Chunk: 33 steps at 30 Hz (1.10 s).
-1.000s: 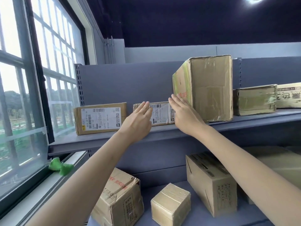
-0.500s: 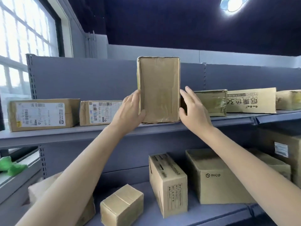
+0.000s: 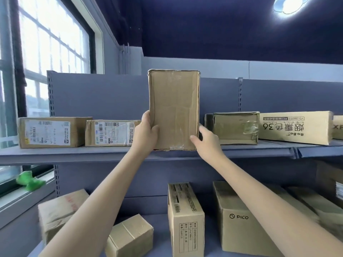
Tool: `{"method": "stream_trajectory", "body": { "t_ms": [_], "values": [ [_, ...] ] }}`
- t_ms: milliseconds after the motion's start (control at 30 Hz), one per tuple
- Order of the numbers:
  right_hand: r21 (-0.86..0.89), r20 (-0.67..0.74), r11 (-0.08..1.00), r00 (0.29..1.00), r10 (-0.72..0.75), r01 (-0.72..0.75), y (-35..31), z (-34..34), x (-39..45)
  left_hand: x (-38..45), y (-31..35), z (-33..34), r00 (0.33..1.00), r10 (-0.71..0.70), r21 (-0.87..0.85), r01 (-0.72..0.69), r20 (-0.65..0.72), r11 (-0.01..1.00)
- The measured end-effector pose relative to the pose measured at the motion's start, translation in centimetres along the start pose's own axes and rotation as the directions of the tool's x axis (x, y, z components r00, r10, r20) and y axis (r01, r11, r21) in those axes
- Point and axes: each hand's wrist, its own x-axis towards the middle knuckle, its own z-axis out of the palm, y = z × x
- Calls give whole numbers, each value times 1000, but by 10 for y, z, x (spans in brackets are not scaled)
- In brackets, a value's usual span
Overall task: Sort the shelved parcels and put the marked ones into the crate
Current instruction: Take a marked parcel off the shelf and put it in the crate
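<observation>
The tall cardboard parcel (image 3: pixel 174 110) stands on end at the front edge of the upper shelf (image 3: pixel 74 154), long axis vertical, its plain taped face toward the camera and no label visible on that side. The left hand (image 3: pixel 146 135) grips its lower left edge, fingers wrapped behind and thumb on the front; the right hand (image 3: pixel 207 140) is at the lower right edge, thumb touching the front face, fingers loosely curled beside or behind it, full grip not confirmed. Judgement: both hands flank the base, equally near, so turning it to check for marking comes next.
</observation>
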Motion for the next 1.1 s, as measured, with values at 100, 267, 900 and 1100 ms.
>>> {"method": "stream_trajectory", "body": {
  "t_ms": [100, 267, 900, 1100],
  "values": [
    [54, -91, 997, 995, -51, 56, -6, -6, -19, -16, 9, -8, 1000, 24, -42, -25, -18, 999],
    [101, -167, 988, 981, -95, 113, -19, -18, -44, -47, 17, -24, 995, 90, -150, -95, -42, 984],
    [214, -251, 965, 963, -94, 150, -45, 4, -82, -25, 115, -88, 839, 531, 405, -449, -115, 797],
    [331, -227, 926, 968, -107, 180, -31, 4, -91, -26, 111, -73, 843, 539, 504, -460, -11, 731]
  ]
}}
